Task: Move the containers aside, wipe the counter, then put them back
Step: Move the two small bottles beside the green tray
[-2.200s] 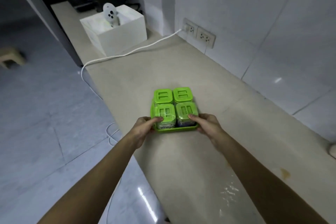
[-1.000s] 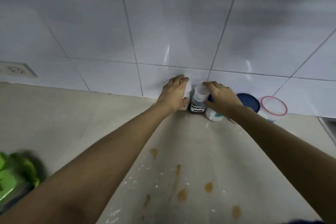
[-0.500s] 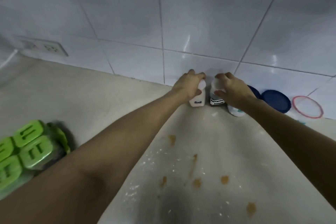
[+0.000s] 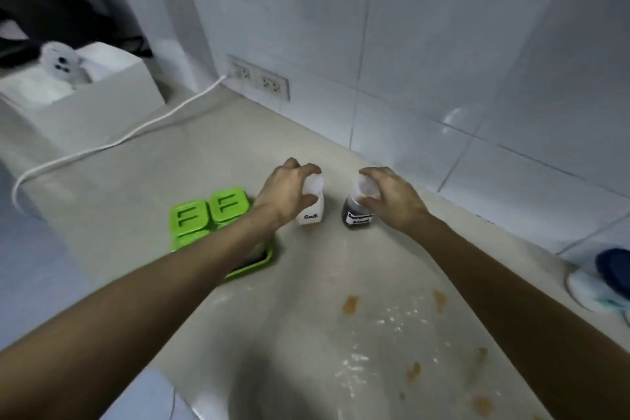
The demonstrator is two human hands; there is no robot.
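My left hand (image 4: 288, 191) grips the white cap of a white jar labelled Salt (image 4: 311, 213). My right hand (image 4: 392, 198) grips the white cap of a jar of dark contents (image 4: 356, 216) with a black-and-white label. Both jars stand upright on the beige counter (image 4: 306, 300), a hand's width apart, just right of a green tray (image 4: 252, 264) that holds several green-lidded tubs (image 4: 208, 211). My left forearm covers part of the tray. Brown stains (image 4: 351, 304) and white powder (image 4: 381, 337) lie on the counter nearer to me.
A blue-lidded container (image 4: 612, 269) and a white one sit by the tiled wall at the right edge. A white box (image 4: 95, 109) with a white device in it stands far left. A white cable (image 4: 112, 143) runs from the wall socket (image 4: 259, 80) over the counter's left edge.
Both hands have carried the two jars leftward from the wall and now hold them beside the green tray. The view has swung left with them.
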